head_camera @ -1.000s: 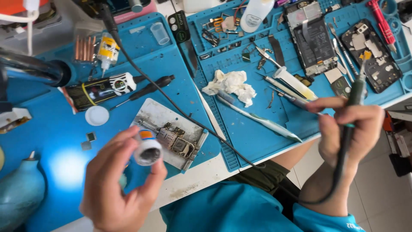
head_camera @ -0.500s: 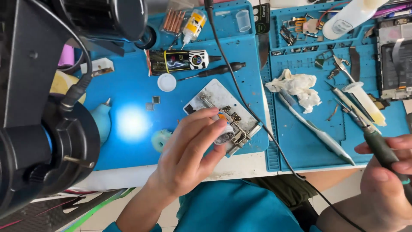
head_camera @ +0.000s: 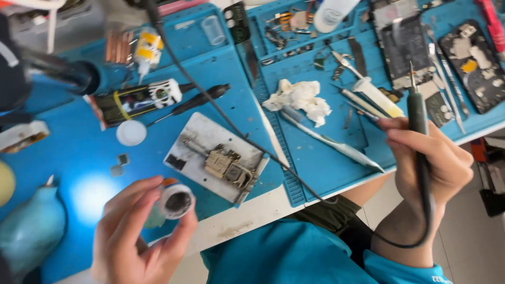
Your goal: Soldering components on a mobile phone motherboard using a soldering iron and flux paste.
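Soldering iron [head_camera: 418, 113] in right-hand [head_camera: 428, 158] grip, small round jar [head_camera: 177, 201] in left-hand [head_camera: 138, 231] grip, beyond mat's [head_camera: 79, 158] front edge.

Jar [head_camera: 177, 201] left — clamp plate [head_camera: 215, 158] middle — iron [head_camera: 418, 113] right.

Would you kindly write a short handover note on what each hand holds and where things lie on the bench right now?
Left hand: holds a small round open tin, dark inside, above the near edge of the blue mat.
Right hand: grips a soldering iron, tip pointing away from the person, its black cable running back across the mat.
On the mat: metal plate with a clamp fixture in the middle, white cap to its left, crumpled tissue and tweezers to the right, opened phones at the far right.
Done: tin open, iron in hand.
Left: the iron's tip has not touched the tin or the fixture.
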